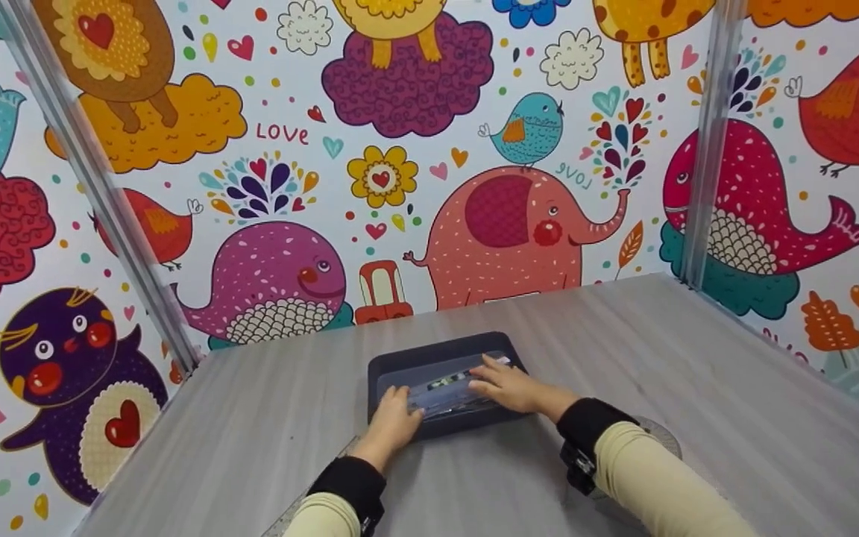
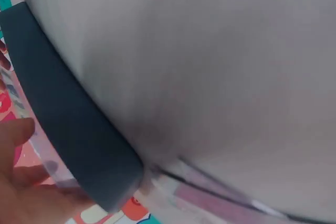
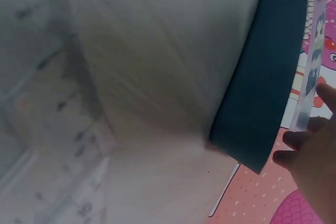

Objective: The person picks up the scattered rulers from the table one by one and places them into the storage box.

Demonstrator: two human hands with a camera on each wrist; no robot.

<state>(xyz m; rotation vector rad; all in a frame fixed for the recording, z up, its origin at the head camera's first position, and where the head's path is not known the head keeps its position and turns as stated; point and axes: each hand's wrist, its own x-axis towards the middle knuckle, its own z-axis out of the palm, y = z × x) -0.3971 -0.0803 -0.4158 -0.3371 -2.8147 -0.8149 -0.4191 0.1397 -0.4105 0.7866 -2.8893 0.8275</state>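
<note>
Both hands rest spread on a clear plastic packet lying in the dark tray, left hand near its left end, right hand on its right.

Grey wood-grain table sits boxed in by walls covered in loud cartoon wallpaper. There's a pink elephant, a purple whale, a little blue bird and a small red car. Metal posts stand at the back corners.
</note>
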